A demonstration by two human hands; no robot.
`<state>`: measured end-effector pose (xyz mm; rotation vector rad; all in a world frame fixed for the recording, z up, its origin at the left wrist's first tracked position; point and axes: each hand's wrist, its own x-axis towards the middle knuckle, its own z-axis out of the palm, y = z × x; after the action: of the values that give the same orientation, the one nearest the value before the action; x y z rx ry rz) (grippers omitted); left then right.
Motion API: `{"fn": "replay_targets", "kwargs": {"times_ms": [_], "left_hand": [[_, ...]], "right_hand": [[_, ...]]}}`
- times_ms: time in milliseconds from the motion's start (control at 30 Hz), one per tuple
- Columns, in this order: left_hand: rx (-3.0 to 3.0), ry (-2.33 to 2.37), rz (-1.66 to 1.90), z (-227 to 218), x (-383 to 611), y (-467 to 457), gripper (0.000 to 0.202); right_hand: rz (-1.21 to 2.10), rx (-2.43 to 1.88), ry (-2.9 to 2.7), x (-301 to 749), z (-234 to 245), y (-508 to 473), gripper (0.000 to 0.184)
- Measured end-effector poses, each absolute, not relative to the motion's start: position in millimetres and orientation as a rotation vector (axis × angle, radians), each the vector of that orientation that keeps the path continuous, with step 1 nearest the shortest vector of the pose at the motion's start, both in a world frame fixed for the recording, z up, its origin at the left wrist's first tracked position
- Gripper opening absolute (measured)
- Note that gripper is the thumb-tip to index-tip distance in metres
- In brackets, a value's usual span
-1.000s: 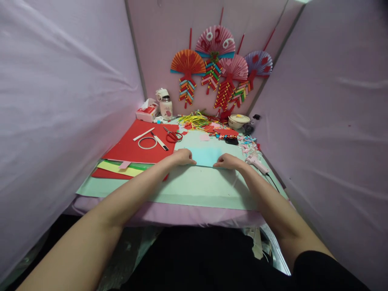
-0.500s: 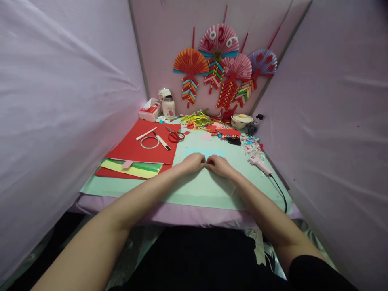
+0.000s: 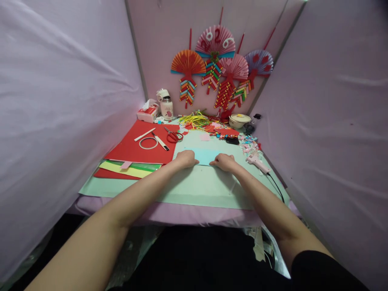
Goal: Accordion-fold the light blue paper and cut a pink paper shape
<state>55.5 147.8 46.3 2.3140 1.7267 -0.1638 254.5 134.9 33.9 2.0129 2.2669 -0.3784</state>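
A light blue sheet of paper [image 3: 206,156] lies on the pale green table cover, its near edge facing me. My left hand [image 3: 186,159] is closed at the left end of that edge, with the thumb pointing inward along it. At the right end, my right hand [image 3: 224,162] is closed in the same way, fingers curled and their tips at the paper. A stretch of blue shows between the two hands. The curled fingers partly hide where each hand meets the sheet.
Red card sheets [image 3: 127,147] on the left carry scissors [image 3: 173,136], a utility knife [image 3: 161,142], a white pen [image 3: 144,134] and a tape roll [image 3: 148,143]. A glue gun [image 3: 257,162] with its cord lies right. Paper scraps [image 3: 197,120] and a lidded bowl [image 3: 239,120] are behind.
My hands have moved apart sideways from their meeting point at the middle of the near edge toward its two ends. More of the blue paper now shows between them.
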Motion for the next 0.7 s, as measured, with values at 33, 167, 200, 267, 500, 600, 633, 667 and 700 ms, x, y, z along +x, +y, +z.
{"fn": "replay_targets", "kwargs": {"times_ms": [33, 167, 200, 267, 500, 600, 633, 667, 700], "left_hand": [[2.310, 1.749, -0.168, 45.8, 52.4, 147.8, 0.046], [2.337, 1.799, -0.156, 42.3, 42.3, 146.7, 0.051], [2.344, 1.811, -0.151, 41.0, 40.5, 146.6, 0.052], [2.360, 1.832, -0.135, 38.4, 37.7, 146.6, 0.056], [2.338, 1.799, -0.106, 38.7, 29.5, 147.6, 0.051], [2.320, 1.768, -0.155, 43.8, 23.3, 149.0, 0.045], [2.316, 1.773, -0.178, 45.4, 21.3, 149.3, 0.045], [2.314, 1.785, -0.198, 46.8, 19.7, 149.5, 0.045], [2.316, 1.798, -0.214, 47.8, 18.6, 149.4, 0.046]], "right_hand": [[-0.369, 2.018, 2.271, 256.0, 33.0, 134.2, 0.037], [-0.326, 2.049, 2.273, 259.7, 27.7, 133.0, 0.042], [-0.319, 2.060, 2.275, 260.5, 26.2, 133.2, 0.044], [-0.311, 2.077, 2.286, 261.9, 23.5, 133.5, 0.046], [-0.381, 2.082, 2.294, 273.2, 23.5, 132.8, 0.040], [-0.443, 2.059, 2.240, 283.8, 27.9, 131.4, 0.032], [-0.442, 2.063, 2.222, 287.0, 29.1, 130.9, 0.031], [-0.437, 2.068, 2.208, 289.4, 30.0, 130.4, 0.031], [-0.428, 2.073, 2.199, 291.2, 30.6, 130.1, 0.031]]}}
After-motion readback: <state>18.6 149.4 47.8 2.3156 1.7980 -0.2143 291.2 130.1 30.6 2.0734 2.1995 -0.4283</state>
